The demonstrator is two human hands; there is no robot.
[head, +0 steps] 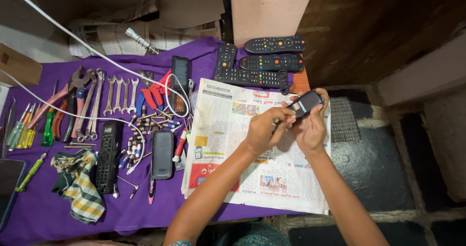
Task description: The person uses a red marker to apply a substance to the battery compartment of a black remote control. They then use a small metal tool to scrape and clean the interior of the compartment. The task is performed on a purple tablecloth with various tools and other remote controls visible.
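My right hand [310,127] holds a small black device [305,103], like a short remote or case, above an open newspaper [242,149]. My left hand [264,128] pinches at the device's near end with thumb and fingertips; whether a small tool is in those fingers I cannot tell. Both hands hover over the upper right part of the newspaper, which lies on a purple cloth [43,207].
Three black remotes [264,61] lie beyond the newspaper. Left on the cloth are wrenches [119,93], pliers [65,100], screwdrivers [22,129], a black phone-like case [162,153], a long black remote [108,153], small bits, a checked rag [80,185] and a white cable [97,54]. Dark floor lies right.
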